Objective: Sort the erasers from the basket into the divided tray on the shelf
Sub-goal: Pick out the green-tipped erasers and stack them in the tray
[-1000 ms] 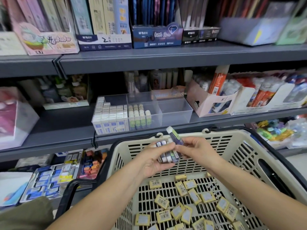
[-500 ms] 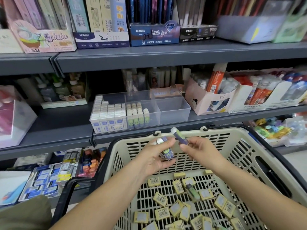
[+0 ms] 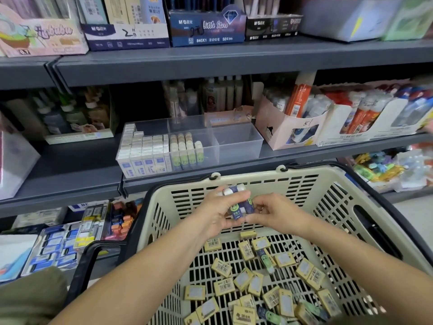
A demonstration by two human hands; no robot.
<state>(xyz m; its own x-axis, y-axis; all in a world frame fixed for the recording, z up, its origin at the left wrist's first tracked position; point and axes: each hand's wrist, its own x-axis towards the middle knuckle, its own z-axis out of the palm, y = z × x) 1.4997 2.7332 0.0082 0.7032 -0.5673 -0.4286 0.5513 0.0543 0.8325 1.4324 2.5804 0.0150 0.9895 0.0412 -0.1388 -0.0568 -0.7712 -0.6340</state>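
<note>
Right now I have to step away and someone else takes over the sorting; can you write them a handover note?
Left hand grips a bundle of green-faced erasers above the basket; right hand pinches the same bundle.
Done: in the tray, white erasers stand in the left section, a few green-faced ones in the middle; the right section looks empty.
Left: shelve the bundle, then sort the yellow erasers and stray green-faced ones in the basket.

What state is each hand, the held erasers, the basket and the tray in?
Green-faced erasers, bunched, held between both hands.
Left hand, gripping that bundle.
Right hand, pinching it too.
Basket, holding many loose yellow erasers.
Divided tray, left section packed with white erasers, middle partly filled, right section empty.
</note>
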